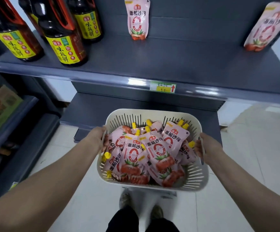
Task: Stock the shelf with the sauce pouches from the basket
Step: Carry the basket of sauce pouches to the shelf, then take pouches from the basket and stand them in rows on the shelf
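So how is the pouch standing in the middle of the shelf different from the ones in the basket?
The shelf pouch stands upright and alone against the back panel, while the basket pouches lie tilted and piled over one another. The shelf pouch touches no hand; the basket is held by the left hand and right hand. Both are pink tomato-sauce packs with the same label.
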